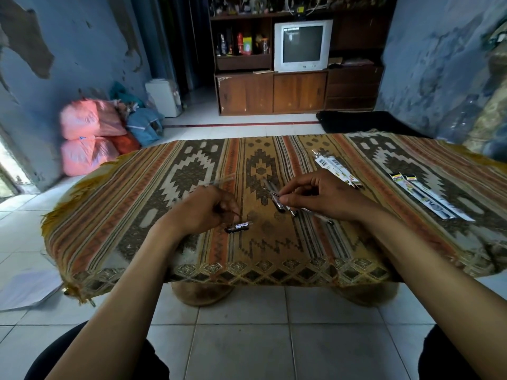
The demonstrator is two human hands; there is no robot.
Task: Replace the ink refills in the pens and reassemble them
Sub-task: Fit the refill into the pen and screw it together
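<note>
Tiled floor (pixel 247 338) lies nearest, before a low desk (pixel 109 215) draped in a woven, geometric-patterned cloth. Left hand (pixel 203 212) has its grip clenched on a thin clear refill (pixel 219 180) slanting up and away; a short dark pen part (pixel 238 227) lies just beside its fingertips. Right hand (pixel 315 193) pinches a slim metallic pen barrel (pixel 270 192) above loose pens (pixel 285 208). Packaged refills (pixel 428 198) lie well right.

Bare forearms, sleeveless; dark trousers (pixel 90 357).

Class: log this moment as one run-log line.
left hand: holds refill | right hand: pinches pen part | packets: on cloth
</note>
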